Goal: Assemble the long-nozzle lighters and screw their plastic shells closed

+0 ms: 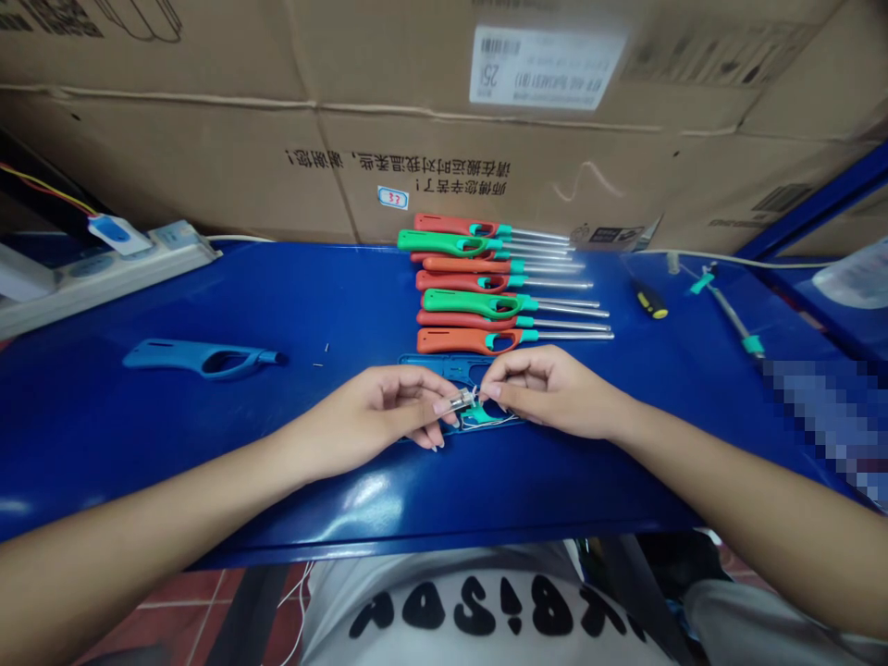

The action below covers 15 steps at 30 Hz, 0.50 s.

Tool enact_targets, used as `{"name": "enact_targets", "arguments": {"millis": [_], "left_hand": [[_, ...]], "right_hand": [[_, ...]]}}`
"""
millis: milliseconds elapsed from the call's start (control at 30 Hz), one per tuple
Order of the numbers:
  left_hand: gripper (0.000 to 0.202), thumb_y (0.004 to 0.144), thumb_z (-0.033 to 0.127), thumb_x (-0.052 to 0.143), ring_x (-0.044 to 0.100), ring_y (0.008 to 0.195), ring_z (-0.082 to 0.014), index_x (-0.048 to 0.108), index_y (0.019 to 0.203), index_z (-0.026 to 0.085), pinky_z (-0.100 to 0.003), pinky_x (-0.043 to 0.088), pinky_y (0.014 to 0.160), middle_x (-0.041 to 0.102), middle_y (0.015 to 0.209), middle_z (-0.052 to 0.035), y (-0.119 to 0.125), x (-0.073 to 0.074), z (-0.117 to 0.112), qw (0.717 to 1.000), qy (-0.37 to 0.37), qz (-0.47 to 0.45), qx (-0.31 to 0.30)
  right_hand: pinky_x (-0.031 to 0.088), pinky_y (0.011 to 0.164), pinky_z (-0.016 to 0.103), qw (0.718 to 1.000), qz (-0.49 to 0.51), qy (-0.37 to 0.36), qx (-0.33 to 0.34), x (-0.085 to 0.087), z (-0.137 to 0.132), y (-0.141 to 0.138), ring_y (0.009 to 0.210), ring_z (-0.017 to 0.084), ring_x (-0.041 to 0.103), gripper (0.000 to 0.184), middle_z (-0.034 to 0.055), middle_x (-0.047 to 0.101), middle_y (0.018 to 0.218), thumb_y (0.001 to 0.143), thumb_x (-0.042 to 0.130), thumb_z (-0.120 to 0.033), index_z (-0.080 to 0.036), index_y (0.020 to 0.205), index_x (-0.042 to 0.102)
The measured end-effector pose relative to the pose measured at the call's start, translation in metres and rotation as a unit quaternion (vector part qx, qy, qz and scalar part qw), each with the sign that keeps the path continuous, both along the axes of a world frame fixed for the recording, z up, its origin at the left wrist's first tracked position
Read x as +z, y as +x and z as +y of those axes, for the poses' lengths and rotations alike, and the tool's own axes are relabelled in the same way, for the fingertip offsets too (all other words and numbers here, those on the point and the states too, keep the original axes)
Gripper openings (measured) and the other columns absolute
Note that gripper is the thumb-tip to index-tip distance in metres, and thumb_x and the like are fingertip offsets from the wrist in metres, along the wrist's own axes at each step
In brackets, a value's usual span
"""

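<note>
My left hand point(378, 412) pinches a small, clear and metallic lighter part point(458, 401) between thumb and fingers. At the right end of that part, the fingertips of my right hand point(555, 393) are pressed together; whether they grip its tip or something tiny cannot be made out. Below both hands lies an opened blue lighter casing point(437, 365), partly hidden by my fingers. Inside it show a turquoise piece point(477, 413) and a thin white wire point(486, 425). Away to the left, a blue casing half point(201, 357) rests on the blue table point(361, 499).
Several red, orange and green long-nosed lighters point(472, 303) lie in a row behind my hands. Two tiny screws point(323, 356) are on the left. A yellow-black screwdriver point(650, 302) and a metal lighter tube point(728, 314) lie right. Cardboard boxes point(228, 176) and a power strip point(104, 277) stand behind.
</note>
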<state>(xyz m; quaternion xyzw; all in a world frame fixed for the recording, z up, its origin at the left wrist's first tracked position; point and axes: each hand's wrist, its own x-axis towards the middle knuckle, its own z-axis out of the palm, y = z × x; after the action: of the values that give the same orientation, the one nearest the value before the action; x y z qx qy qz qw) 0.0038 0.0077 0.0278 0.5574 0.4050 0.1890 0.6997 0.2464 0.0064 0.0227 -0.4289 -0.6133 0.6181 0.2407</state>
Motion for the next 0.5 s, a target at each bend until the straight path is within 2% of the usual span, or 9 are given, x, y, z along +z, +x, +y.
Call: {"name": "enact_targets", "arguments": {"millis": [500], "left_hand": [[0.018, 0.090, 0.028, 0.067, 0.068, 0.073, -0.0126, 0.070, 0.103, 0.015, -0.031, 0.059, 0.077, 0.074, 0.092, -0.0043, 0.0016, 0.0024, -0.0007, 1.000, -0.005, 0.012, 0.003]], "right_hand": [[0.026, 0.043, 0.022, 1.000, 0.001, 0.002, -0.009, -0.0002, -0.0009, -0.0007, 0.045, 0.005, 0.038, 0.033, -0.0080, 0.049, 0.054, 0.082, 0.074, -0.048, -0.015, 0.084, 0.065]]}}
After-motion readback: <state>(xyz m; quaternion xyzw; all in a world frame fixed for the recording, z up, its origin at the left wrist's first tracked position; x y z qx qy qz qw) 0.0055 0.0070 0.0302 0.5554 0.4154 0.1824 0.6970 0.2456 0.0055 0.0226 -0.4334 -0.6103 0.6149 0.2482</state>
